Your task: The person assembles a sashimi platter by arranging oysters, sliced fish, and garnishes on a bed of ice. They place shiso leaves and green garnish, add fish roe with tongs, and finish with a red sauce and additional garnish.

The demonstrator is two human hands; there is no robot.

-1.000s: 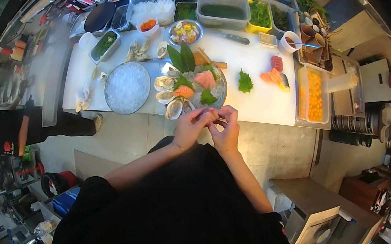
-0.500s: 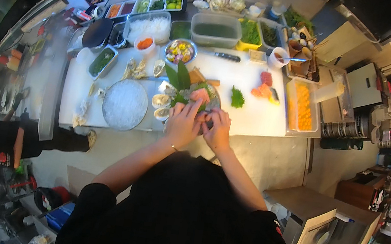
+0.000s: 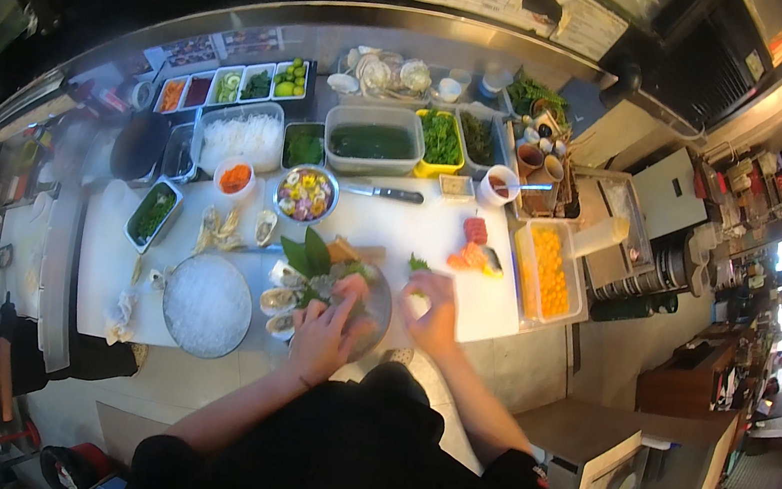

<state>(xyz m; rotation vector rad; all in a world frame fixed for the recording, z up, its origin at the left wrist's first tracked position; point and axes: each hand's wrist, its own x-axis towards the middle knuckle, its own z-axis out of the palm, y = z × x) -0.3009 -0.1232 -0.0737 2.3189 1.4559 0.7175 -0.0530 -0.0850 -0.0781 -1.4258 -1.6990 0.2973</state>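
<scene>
My left hand [image 3: 322, 344] reaches over a round plate [image 3: 382, 316], its fingers closed about pink raw fish slices [image 3: 351, 288]; the fingertips are partly hidden. Beside the fish, a large dark green leaf [image 3: 307, 252] stands up, and opened oysters [image 3: 278, 302] line the plate's left side. To the right of the plate, my right hand [image 3: 434, 320] curls thumb and forefinger together at a jagged shiso leaf [image 3: 419, 263] on the white board. The leaf's near half is behind the fingers.
Left of the plate sits a round dish of crushed ice [image 3: 207, 306]. A knife [image 3: 384, 193] lies behind, near a bowl of flower petals [image 3: 306, 194]. Red and orange fish pieces [image 3: 476, 249] and a tub of yellow-orange pieces [image 3: 549, 268] are at right. Another person's arm [image 3: 5, 359] shows far left.
My right hand has left the fish on the plate and moved right to the shiso leaf. My left hand stays at the fish. The whole view has tilted upward.
</scene>
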